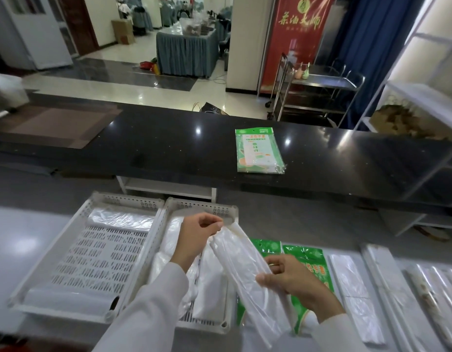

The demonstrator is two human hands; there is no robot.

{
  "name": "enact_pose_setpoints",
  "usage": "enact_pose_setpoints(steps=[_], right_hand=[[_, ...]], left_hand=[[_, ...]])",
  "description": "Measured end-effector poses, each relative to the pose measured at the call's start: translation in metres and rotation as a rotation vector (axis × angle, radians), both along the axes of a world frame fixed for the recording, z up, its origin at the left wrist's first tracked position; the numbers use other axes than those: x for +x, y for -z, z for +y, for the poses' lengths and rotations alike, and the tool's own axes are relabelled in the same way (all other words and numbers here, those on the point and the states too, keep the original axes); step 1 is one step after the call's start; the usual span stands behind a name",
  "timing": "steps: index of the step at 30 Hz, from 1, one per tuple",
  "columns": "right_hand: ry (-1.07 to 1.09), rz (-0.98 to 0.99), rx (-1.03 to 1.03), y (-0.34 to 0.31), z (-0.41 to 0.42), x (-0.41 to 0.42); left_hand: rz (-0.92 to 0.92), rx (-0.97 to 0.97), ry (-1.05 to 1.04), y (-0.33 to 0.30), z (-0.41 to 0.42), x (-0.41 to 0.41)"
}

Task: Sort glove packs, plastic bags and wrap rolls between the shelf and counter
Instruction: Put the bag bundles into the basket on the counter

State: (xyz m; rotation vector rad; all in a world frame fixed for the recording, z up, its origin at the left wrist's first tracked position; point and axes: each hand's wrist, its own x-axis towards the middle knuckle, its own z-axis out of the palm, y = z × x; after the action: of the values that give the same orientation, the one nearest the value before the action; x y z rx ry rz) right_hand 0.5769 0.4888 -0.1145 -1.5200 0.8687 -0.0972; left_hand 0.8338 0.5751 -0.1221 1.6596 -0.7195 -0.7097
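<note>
Both my hands hold a long clear plastic bag pack [242, 265] over the right edge of a white tray. My left hand [197, 235] pinches its top end and my right hand [291, 278] grips its middle. Two green glove packs [313, 260] lie on the white surface under my right hand. Another green glove pack [258, 149] lies flat on the black counter [169, 138]. The right white perforated tray [202, 207] holds more clear bags. The left tray [103, 250] holds a wrap roll [70, 302] at its near end and folded plastic [121, 219] at the far end.
Flat clear bag packs [354, 290] and long wrapped packs [387, 280] lie in a row to the right on the white surface. A white shelf frame [423, 97] stands at the far right. A steel trolley [319, 82] stands beyond the counter.
</note>
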Motion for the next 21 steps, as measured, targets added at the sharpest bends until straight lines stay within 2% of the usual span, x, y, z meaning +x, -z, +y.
enact_pose_setpoints(steps=[10, 18, 21], right_hand=[[-0.034, 0.022, 0.005, 0.0, 0.0, -0.005], [-0.049, -0.016, -0.006, 0.002, 0.003, -0.012], [-0.022, -0.037, 0.0, 0.004, 0.003, -0.015]], left_hand=[[0.014, -0.072, 0.109, -0.008, -0.013, 0.007], [0.165, -0.118, -0.039, -0.004, -0.015, 0.01], [0.11, -0.113, -0.056, -0.008, -0.019, 0.018]])
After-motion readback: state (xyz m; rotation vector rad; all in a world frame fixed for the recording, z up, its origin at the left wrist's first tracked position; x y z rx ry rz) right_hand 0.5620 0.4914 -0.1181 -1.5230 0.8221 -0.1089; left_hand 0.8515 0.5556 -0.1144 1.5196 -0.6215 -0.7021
